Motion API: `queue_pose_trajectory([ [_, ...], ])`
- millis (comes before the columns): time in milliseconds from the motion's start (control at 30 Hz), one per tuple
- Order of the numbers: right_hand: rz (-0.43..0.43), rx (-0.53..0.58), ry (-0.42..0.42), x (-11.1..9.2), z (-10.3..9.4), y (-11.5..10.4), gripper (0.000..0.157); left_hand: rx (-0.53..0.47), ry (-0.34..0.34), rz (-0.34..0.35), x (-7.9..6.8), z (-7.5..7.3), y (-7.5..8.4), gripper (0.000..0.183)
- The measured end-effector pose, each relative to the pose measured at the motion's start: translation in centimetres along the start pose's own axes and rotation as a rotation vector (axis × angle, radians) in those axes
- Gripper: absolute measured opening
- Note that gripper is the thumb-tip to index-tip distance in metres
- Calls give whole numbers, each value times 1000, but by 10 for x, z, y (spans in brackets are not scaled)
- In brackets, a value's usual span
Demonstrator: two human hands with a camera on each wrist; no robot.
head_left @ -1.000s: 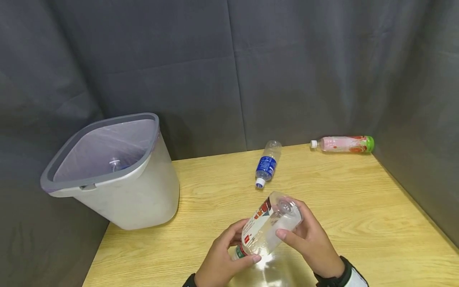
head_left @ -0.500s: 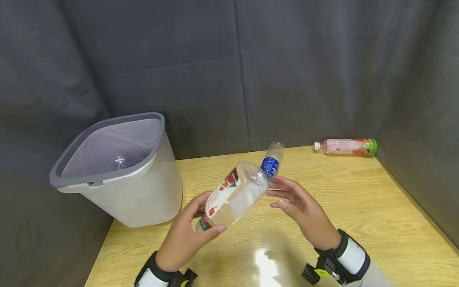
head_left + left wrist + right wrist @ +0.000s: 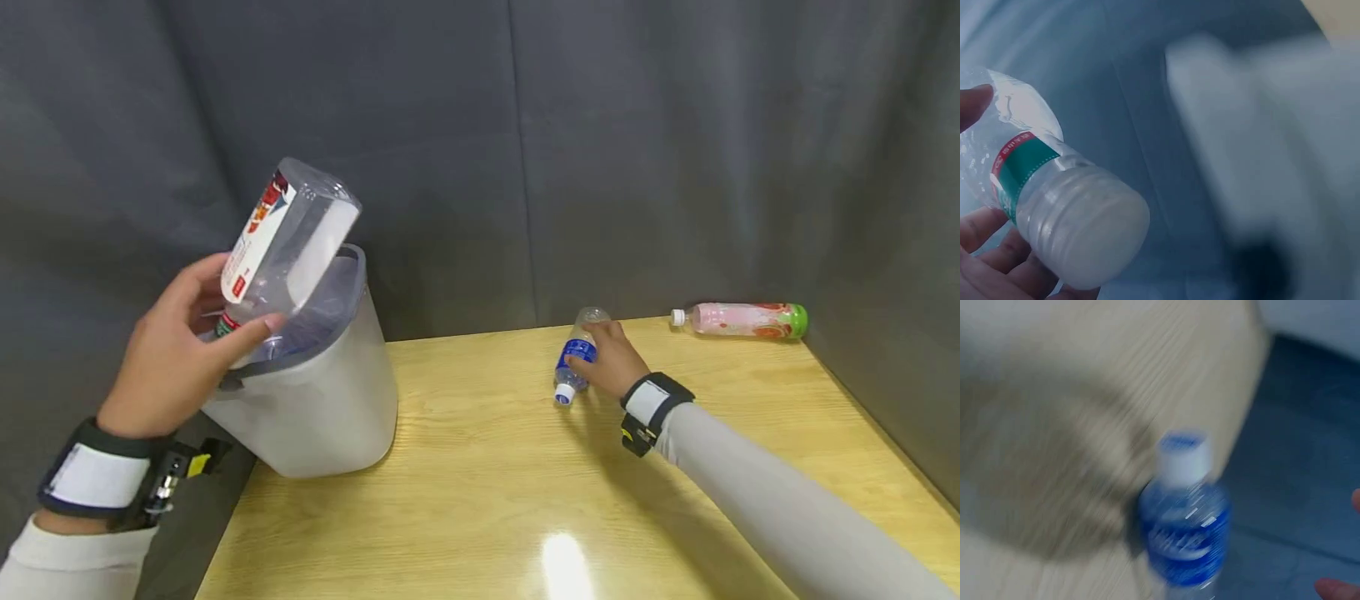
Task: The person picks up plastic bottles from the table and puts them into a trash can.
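Observation:
My left hand grips a large clear plastic bottle near its neck, tilted with the base up, over the bin. In the left wrist view, the bottle's pale cap end and its green and red band face the camera, with fingers curled round the bottle. On the table lies a smaller clear bottle with a blue label and white cap. My right hand reaches over it, fingers spread. In the blurred right wrist view, fingertips show at the edge, apart from the blue-labelled bottle.
A pale grey bin with a dark rim and liner stands at the left, with the raised bottle partly covering its mouth. A pink-labelled bottle with a green end lies at the back right. Dark curtains enclose the table.
My left hand has carried the large bottle left and up to the bin. My right hand has let go of that bottle and moved forward to the blue-labelled one.

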State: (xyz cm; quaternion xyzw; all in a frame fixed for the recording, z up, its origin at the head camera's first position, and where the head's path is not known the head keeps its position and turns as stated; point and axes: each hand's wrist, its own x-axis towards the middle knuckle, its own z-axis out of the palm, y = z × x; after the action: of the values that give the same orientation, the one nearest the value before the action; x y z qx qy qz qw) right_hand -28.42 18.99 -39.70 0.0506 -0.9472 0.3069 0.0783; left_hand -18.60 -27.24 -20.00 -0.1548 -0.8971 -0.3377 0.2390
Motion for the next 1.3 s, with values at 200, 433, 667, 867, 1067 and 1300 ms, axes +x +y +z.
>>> queue_pose_trajectory([
  [200,194,-105,-48,45,23,17,85,134,-56,-184,40,-37,-33,86],
  [433,317,-165,-117,59,39,27,95,156,-184,-327,52,-43,-59,99],
  [667,390,-70,-143,50,27,39,97,161,-240,-329,61,-37,-54,105],
  [867,401,-28,-121,42,23,68,98,124,-197,-309,78,-20,-37,103],
  [1067,378,59,-94,30,15,79,99,66,-176,-253,86,-4,-24,92],
  [1300,229,232,-76,-6,-13,52,100,-93,-210,-104,57,25,13,66],
])
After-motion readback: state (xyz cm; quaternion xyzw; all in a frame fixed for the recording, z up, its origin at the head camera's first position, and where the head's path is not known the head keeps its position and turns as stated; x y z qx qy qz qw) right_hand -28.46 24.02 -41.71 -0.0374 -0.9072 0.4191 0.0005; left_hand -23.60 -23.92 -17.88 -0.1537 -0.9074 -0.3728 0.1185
